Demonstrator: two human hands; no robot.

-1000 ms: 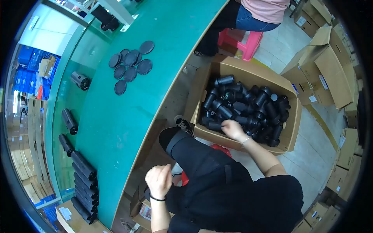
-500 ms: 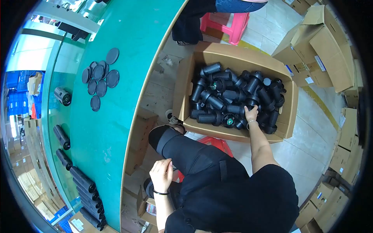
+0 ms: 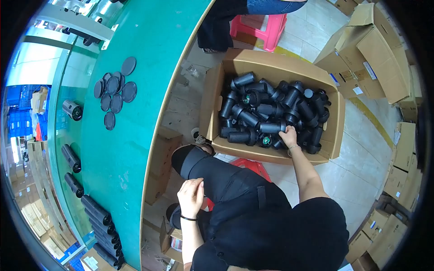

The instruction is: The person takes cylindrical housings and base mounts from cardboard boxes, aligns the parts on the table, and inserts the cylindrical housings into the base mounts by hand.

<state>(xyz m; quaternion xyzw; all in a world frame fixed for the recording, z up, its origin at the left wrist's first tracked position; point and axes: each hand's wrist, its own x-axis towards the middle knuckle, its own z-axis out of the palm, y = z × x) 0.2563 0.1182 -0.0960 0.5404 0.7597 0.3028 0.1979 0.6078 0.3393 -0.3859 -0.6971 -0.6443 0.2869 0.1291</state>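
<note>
My right hand (image 3: 288, 135) reaches into a large cardboard box (image 3: 253, 153) full of black plastic cylinders with wider end caps. Its fingers close on the capped end of one black cylinder (image 3: 271, 128), which lies across the others. Close by, a cylinder (image 3: 266, 139) shows a green part inside its open end. Above my thigh, beside the table edge, my left hand (image 3: 191, 196) is held with its fingers curled together and nothing visible in them.
The green table (image 3: 135, 180) on the left carries several black round discs (image 3: 113, 84). Black cylinders (image 3: 96, 210) line its far edge. A person in jeans (image 3: 275, 6) is near a pink stool (image 3: 269, 34). Cardboard boxes (image 3: 357, 58) stand on the right.
My right hand has shifted slightly left and down onto the capped end of a cylinder, its fingers drawing in. My left hand has barely moved. The view has shifted a little.
</note>
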